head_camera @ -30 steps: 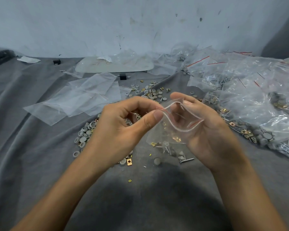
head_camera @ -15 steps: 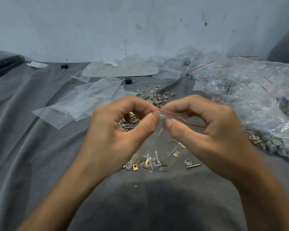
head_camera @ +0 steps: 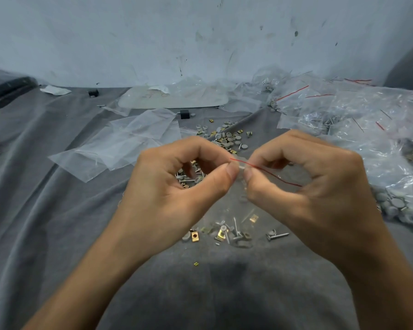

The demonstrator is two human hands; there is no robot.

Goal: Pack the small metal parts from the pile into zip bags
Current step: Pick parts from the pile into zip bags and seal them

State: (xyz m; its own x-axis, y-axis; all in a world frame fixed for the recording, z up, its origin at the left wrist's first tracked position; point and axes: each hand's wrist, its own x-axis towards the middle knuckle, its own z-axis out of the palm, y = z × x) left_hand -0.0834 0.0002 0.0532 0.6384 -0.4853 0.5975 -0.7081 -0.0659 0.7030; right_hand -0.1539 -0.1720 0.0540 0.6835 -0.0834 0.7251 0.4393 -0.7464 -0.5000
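A small clear zip bag with a red seal line hangs between my hands at the centre of the view. My left hand pinches its top edge between thumb and forefinger. My right hand pinches the same red strip right beside it, thumbs nearly touching. Screws, brass clips and grey caps sit in the bag's bottom. The pile of small metal parts lies on the grey cloth beyond my hands, partly hidden by them.
Empty clear bags lie to the left on the grey cloth. A heap of filled zip bags covers the right side. A loose screw lies below the bag. A white wall stands behind.
The bag's mouth, held wide open a second ago, is now pressed flat. My right hand has come in to meet the left at the red seal strip.
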